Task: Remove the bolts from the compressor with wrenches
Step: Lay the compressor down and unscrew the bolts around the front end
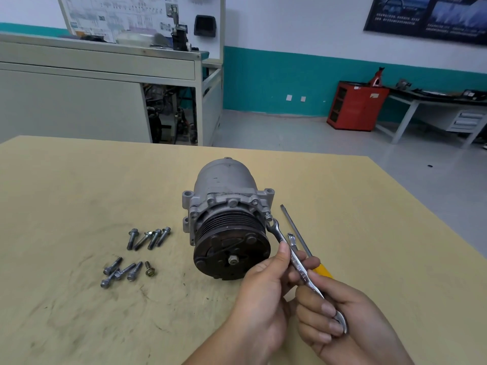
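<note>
L hand [263, 293], R hand [342, 320] grip wrench [300, 270] on bolt [268, 217], compressor [226, 206] just ahead.

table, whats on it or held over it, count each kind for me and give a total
loose bolts: 9
wrenches: 2, the held wrench and a second wrench half hidden behind it
screwdriver: 1
compressor: 1
total: 13

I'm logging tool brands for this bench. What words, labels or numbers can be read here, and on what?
No text reads clearly.
Stamped letters on the wrench: too blurred.
Print on the wall chart: too small.
Lines of writing on the dark poster: blurred.
Pale label on the red cabinet: unreadable.
</note>
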